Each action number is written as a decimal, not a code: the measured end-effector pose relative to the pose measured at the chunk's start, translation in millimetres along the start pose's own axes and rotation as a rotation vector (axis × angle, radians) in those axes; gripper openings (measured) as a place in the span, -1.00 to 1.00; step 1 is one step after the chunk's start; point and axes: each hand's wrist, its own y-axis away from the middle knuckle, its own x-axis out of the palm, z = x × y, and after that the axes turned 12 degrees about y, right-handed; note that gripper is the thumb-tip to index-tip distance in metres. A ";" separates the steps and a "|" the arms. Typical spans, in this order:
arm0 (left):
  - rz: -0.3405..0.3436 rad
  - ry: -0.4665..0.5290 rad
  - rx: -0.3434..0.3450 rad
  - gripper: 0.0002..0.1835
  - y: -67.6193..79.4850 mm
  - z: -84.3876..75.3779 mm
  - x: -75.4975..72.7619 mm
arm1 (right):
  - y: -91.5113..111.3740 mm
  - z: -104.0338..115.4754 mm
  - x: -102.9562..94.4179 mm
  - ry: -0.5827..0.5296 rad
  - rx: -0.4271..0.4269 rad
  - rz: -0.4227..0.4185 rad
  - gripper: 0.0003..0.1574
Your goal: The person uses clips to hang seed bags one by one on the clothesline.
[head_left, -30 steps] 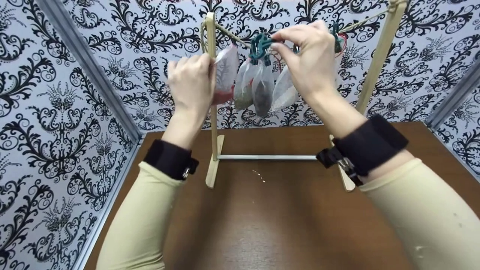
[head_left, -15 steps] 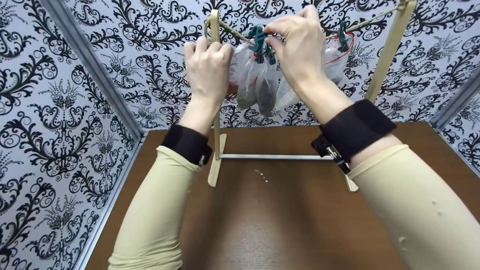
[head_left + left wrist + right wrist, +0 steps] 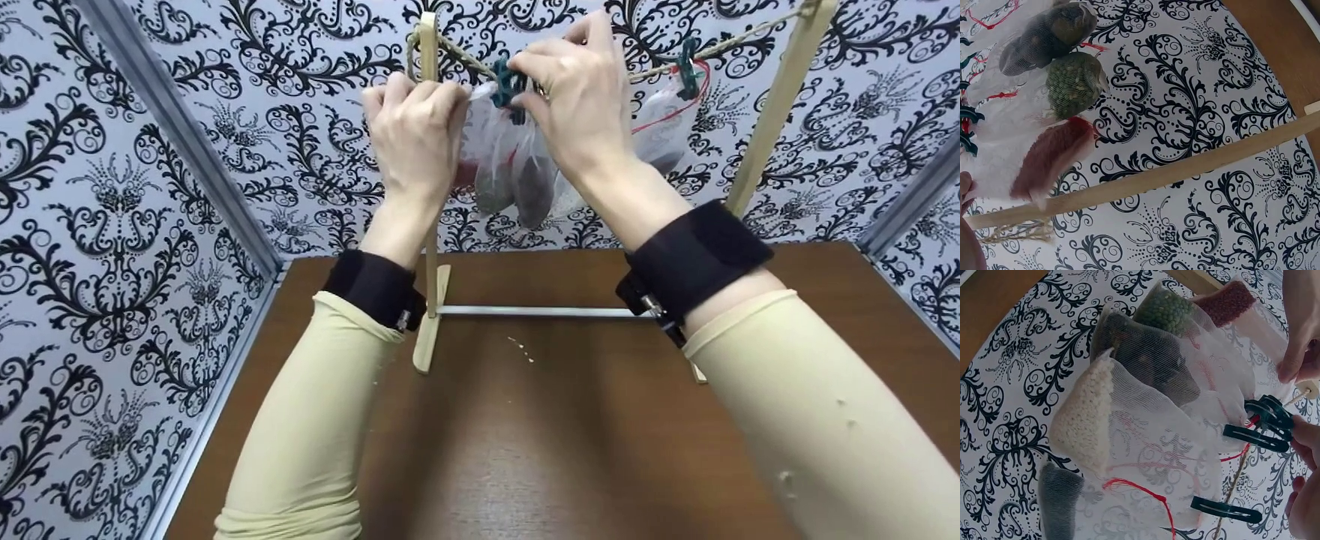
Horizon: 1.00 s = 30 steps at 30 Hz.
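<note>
My left hand [image 3: 415, 139] grips the top of a mesh bag of dark red beans [image 3: 1053, 154], holding it up beside the stand's left post. My right hand [image 3: 581, 105] pinches a dark green clothespin [image 3: 1270, 408] in a tight cluster on the rope [image 3: 466, 58], right by the gathered mesh. Next to the red bag hang a bag of green beans [image 3: 1074, 84] and one with large dark pieces [image 3: 1148, 354]. A bag of white grains [image 3: 1084, 419] with a red drawstring [image 3: 1140, 489] hangs nearer the right wrist camera.
The rope runs between two wooden posts, left [image 3: 430, 49] and right [image 3: 784, 105], joined low down by a white bar [image 3: 540, 311]. Farther right, another clothespin [image 3: 687, 69] holds a bag [image 3: 664, 139]. Small pale crumbs [image 3: 521, 349] lie on the brown table [image 3: 517, 450].
My left hand has moved right and up with the red bean bag's top, then stayed nearly still. My right hand has shifted left with the clothespin, closer to the left hand.
</note>
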 end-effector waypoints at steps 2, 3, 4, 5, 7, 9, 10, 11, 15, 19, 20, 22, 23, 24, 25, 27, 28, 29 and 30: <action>0.000 0.008 -0.004 -0.73 1.6 0.4 0.7 | 1.2 -2.9 1.5 0.001 -0.014 0.031 -0.57; -0.002 0.006 0.000 -0.73 2.7 0.7 1.2 | 1.9 -4.5 2.1 0.003 -0.020 0.052 -0.55; -0.007 -0.001 0.008 -0.74 3.7 1.1 1.7 | 2.7 -6.0 2.5 0.007 -0.026 0.073 -0.53; -0.011 -0.011 0.018 -0.75 4.8 1.4 2.3 | 3.6 -7.4 3.0 0.010 -0.030 0.093 -0.52; -0.022 -0.034 0.042 -0.74 7.3 2.0 3.7 | 5.6 -9.7 3.6 0.011 -0.033 0.120 -0.51; -0.026 -0.049 0.061 -0.75 10.0 2.7 4.7 | 8.2 -11.2 4.2 0.009 -0.039 0.135 -0.48; -0.023 -0.051 0.068 -0.75 11.3 2.9 5.0 | 9.8 -11.8 4.5 0.010 -0.042 0.139 -0.47; -0.015 -0.053 0.072 -0.75 12.8 3.3 4.8 | 11.5 -12.3 4.9 0.010 -0.045 0.136 -0.45; 0.061 -0.038 0.066 -0.70 19.1 5.3 0.8 | 20.5 -15.5 8.5 -0.017 -0.051 0.070 -0.43; 0.096 -0.001 0.060 -0.65 27.6 7.1 -3.4 | 36.1 -23.0 15.6 -0.086 -0.081 -0.074 -0.53; 0.091 0.014 0.062 -0.66 30.4 7.1 -3.6 | 41.2 -25.8 18.0 -0.104 -0.101 -0.114 -0.55; 0.076 0.035 0.072 -0.69 37.0 6.8 -3.8 | 52.9 -31.6 22.7 -0.140 -0.140 -0.184 -0.59; 0.070 0.046 0.079 -0.71 40.9 6.4 -3.8 | 59.3 -34.8 25.5 -0.162 -0.161 -0.214 -0.60; 0.066 0.051 0.087 -0.73 45.3 5.7 -3.7 | 66.2 -37.7 28.1 -0.181 -0.181 -0.239 -0.59; 0.065 0.057 0.097 -0.75 50.0 4.5 -3.4 | 73.3 -40.6 30.3 -0.189 -0.199 -0.252 -0.59; 0.068 0.069 0.110 -0.77 59.6 1.9 -2.7 | 89.1 -45.6 33.7 -0.197 -0.228 -0.252 -0.59; 0.071 0.076 0.117 -0.78 64.9 0.3 -2.2 | 97.4 -47.6 35.1 -0.200 -0.238 -0.241 -0.58; 0.074 0.084 0.122 -0.79 70.4 -1.4 -1.4 | 105.8 -49.3 36.1 -0.200 -0.246 -0.223 -0.58; 0.079 0.087 0.127 -0.80 76.0 -3.3 -0.6 | 114.4 -50.6 37.0 -0.197 -0.253 -0.196 -0.58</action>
